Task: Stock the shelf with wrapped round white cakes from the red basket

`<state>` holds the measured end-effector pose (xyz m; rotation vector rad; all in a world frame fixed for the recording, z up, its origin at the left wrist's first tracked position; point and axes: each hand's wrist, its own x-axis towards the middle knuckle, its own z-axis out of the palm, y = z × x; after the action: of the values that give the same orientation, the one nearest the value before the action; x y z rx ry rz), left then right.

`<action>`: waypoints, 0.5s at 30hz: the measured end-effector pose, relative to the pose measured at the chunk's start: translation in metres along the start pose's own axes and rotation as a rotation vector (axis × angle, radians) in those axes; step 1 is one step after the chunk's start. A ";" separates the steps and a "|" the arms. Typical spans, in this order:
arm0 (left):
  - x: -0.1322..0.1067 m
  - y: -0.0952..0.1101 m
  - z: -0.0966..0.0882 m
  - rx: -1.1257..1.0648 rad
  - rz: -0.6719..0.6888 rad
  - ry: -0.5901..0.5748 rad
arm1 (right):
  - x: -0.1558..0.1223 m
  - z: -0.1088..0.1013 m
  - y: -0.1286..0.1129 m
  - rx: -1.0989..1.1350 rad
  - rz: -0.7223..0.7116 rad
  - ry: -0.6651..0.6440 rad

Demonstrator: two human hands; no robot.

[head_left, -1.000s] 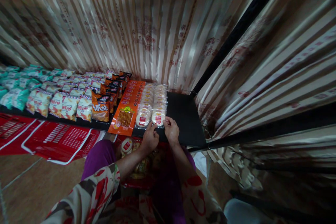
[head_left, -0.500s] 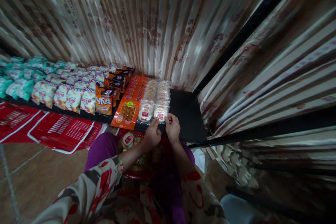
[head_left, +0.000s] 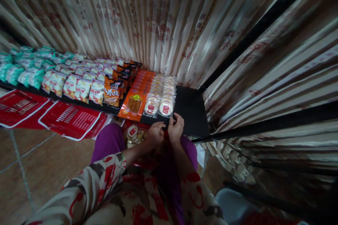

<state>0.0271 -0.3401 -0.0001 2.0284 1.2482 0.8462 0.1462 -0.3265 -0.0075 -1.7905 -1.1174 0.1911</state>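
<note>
Two rows of round white crackers in clear packets stand on the black shelf; the left row [head_left: 152,104] and the right row [head_left: 167,105] both show red labels at the front. My left hand [head_left: 156,133] is just before the shelf's front edge, fingers curled together, with nothing visible in it. Close beside it, my right hand [head_left: 176,126] is at the edge below the right row, thumb and forefinger slightly apart and holding nothing visible. Below my hands, between the knees, a red basket [head_left: 144,163] holds more packets, including a round cracker packet [head_left: 132,132]; my forearms partly hide it.
Left of the crackers lie an orange snack sheet [head_left: 136,95], orange-black bags [head_left: 112,93], white bags [head_left: 81,88] and green bags [head_left: 35,76]. Bare black shelf [head_left: 191,112] extends right. Red baskets [head_left: 71,119] lie under the shelf. Striped curtains hang behind, beside a black post [head_left: 237,45].
Both hands have drawn back from the front cracker packets toward me, letting go of them. The camera view has shifted, so the shelf appears slightly higher and further right.
</note>
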 end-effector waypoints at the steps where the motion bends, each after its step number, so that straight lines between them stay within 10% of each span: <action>1: -0.004 0.000 -0.001 -0.003 0.007 -0.004 | -0.004 0.001 -0.001 -0.005 -0.006 0.011; 10: -0.043 -0.017 -0.017 0.098 -0.167 -0.211 | -0.075 0.012 -0.015 0.076 -0.031 -0.066; 15: -0.063 -0.059 -0.027 0.312 -0.524 -0.418 | -0.113 0.032 0.005 0.088 0.307 -0.365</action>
<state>-0.0469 -0.3713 -0.0413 1.8294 1.6164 -0.0206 0.0672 -0.3916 -0.0654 -1.8860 -1.0550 0.7651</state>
